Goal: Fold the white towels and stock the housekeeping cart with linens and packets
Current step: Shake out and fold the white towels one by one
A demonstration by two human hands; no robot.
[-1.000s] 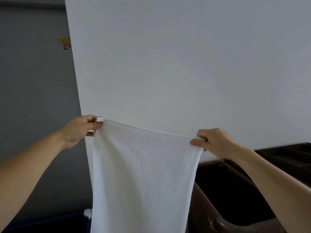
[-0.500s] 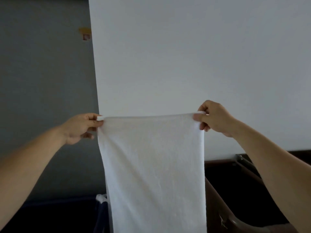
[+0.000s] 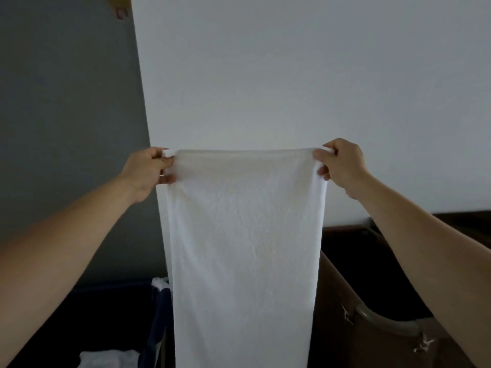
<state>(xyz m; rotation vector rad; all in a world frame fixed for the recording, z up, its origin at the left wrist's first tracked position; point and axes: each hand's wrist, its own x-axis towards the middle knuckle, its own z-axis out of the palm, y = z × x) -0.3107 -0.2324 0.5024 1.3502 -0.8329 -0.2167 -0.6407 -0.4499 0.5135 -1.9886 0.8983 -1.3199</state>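
Risks noted. The white towel (image 3: 244,248) is suspended only by its two top corners. If either pinch is loosened during the fold, that corner is expected to drop and the edges to be misaligned. The lower end is out of frame, so it cannot be told whether it clears the dark bin (image 3: 106,309) at lower left or the brown cart (image 3: 372,274) at right. Snagging on the cart's handle (image 3: 385,322) is judged possible. A slight inward curl is seen along the towel's left edge, which may be folded in as a crease.

Position. The towel is held up in front of the white wall (image 3: 292,75), hanging flat and lengthwise. Its top left corner is pinched in the left grip (image 3: 147,171), its top right corner in the right grip (image 3: 341,166). Both grips are closed on cloth and level, with the top hem stretched taut between them.
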